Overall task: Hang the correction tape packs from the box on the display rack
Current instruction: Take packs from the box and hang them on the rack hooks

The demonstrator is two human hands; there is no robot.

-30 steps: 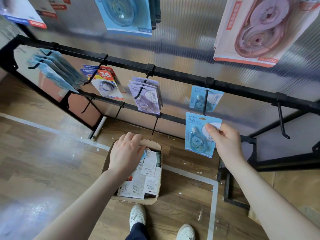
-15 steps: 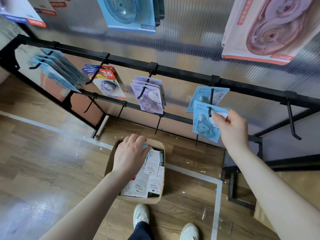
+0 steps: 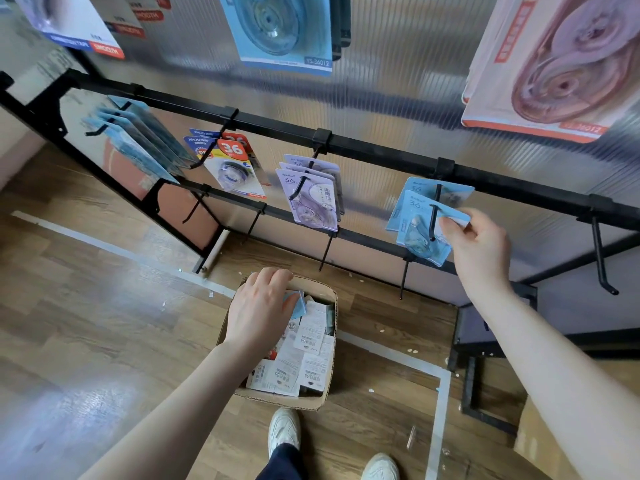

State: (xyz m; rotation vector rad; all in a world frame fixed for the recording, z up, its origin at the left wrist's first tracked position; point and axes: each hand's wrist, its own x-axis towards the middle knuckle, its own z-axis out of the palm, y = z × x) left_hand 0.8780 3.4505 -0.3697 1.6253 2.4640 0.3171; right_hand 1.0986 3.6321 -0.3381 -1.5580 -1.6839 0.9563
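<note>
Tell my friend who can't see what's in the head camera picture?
A person's right hand slides a blue pack onto a black hook on the rack, in front of another blue pack. Their left hand reaches into a box of packs on the wooden floor, holding a blue one.

Head view, the only one: you look forward and steeply down from standing height, rack [image 3: 381, 157] close ahead above your right hand [image 3: 479, 247], box [image 3: 322, 344] under your left hand [image 3: 259, 310], shoes at the bottom edge.
</note>
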